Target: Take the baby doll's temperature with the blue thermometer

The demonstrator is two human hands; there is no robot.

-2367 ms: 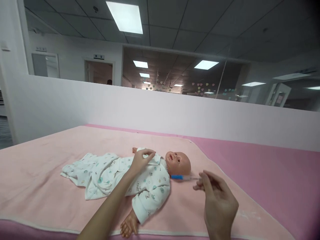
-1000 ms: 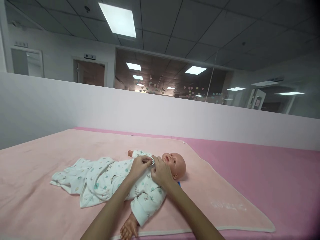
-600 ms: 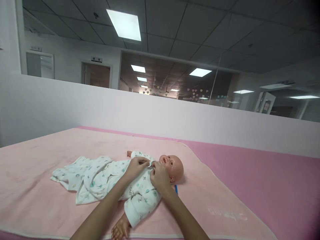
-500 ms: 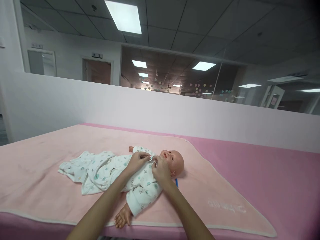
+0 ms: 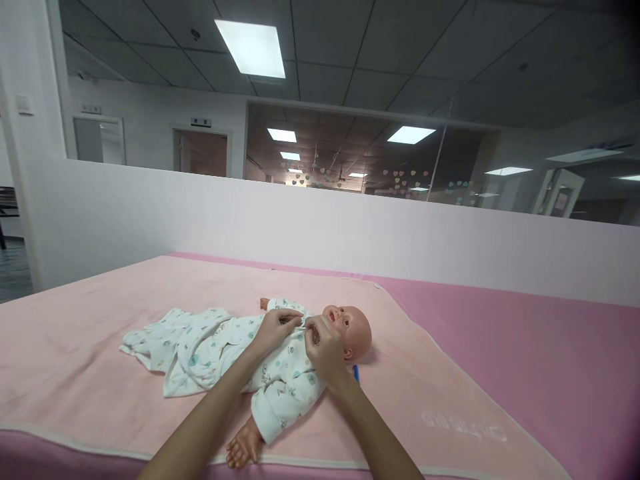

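A baby doll point(image 5: 350, 329) lies on its back on a pale pink blanket point(image 5: 100, 347), dressed in a white printed romper point(image 5: 210, 350). My left hand point(image 5: 274, 331) pinches the romper's collar at the doll's chest. My right hand point(image 5: 324, 347) is closed on the same collar edge just below the doll's chin. The two hands nearly touch. A blue-tipped thin object point(image 5: 355, 373) lies on the blanket beside the doll's head, mostly hidden behind my right wrist.
The blanket covers a pink-topped table point(image 5: 525, 347) that runs to a low white partition wall point(image 5: 350, 233). Beyond the wall are glass office panels and doors. The blanket's front edge point(image 5: 100, 443) is close to me.
My right hand put down the blue-tipped object and moved left to the doll's collar, joining my left hand. Since then both hands stay at the collar with small finger shifts.
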